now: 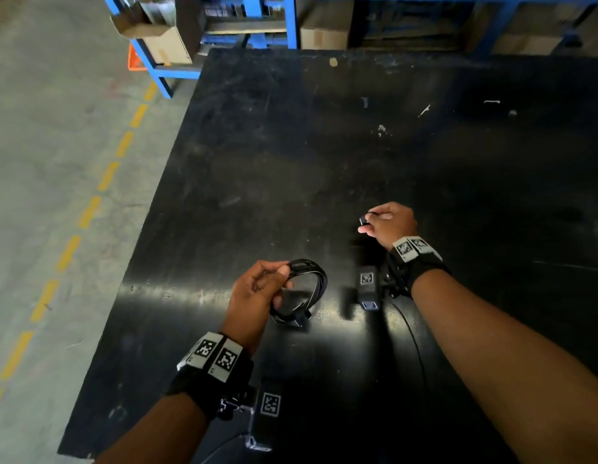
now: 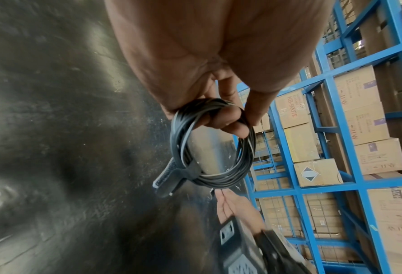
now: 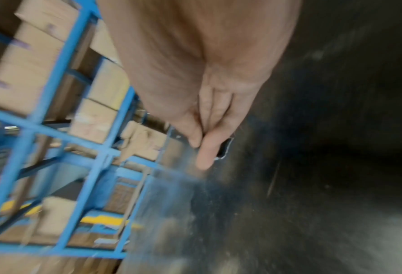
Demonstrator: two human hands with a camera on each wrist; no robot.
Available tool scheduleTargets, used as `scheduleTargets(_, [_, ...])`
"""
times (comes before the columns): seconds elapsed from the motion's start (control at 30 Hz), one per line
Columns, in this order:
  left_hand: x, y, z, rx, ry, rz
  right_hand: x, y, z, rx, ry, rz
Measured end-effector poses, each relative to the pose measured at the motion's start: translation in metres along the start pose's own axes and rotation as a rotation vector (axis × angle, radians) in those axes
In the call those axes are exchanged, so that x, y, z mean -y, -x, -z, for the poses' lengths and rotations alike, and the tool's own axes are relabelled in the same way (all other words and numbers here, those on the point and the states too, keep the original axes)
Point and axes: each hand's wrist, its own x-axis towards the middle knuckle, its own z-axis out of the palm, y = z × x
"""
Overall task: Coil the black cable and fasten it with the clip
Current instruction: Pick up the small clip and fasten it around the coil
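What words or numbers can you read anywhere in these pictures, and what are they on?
"KB-9007E", in red on a cardboard box in the blue rack.
Smaller red print above it: too blurred to read.
Print on the other boxes: too small or cut off.
Wristband tags: square code patterns, no words.

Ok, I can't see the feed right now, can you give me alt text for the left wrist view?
The left hand grips a coiled black cable from above, fingers curled through the loop, with a black clip clamped on the coil's lower edge. Below it lies a scuffed black table; the right hand shows beyond the coil, and blue racks of cardboard boxes fill the right side.
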Motion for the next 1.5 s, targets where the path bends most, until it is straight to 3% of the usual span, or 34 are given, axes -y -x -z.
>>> scheduleTargets(0.27, [-0.031,0.01,-0.005,-0.001,0.052,-0.042,0.038,0.162,0.058,0.244,-0.259,0.364])
scheduleTargets(0.47, [-0.058,0.034,-0.019,-0.033,0.106,-0.124,0.045,0.248,0.056,0.349,-0.274,0.433])
scheduleTargets(0.7, [-0.084,0.075,-0.028,0.014,0.161,-0.201,0.054,0.277,0.037,0.228,-0.221,0.557])
scheduleTargets(1.0, [-0.085,0.109,-0.017,0.022,0.09,-0.237,0.057,0.315,0.027,0.007,-0.037,0.819])
scheduleTargets(1.2, [-0.095,0.126,-0.017,0.094,0.016,-0.286,0.052,0.325,0.021,-0.067,-0.058,0.895])
scheduleTargets(1.5, [-0.096,0.128,-0.005,0.027,-0.122,-0.444,0.065,0.336,0.034,-0.16,0.041,1.041])
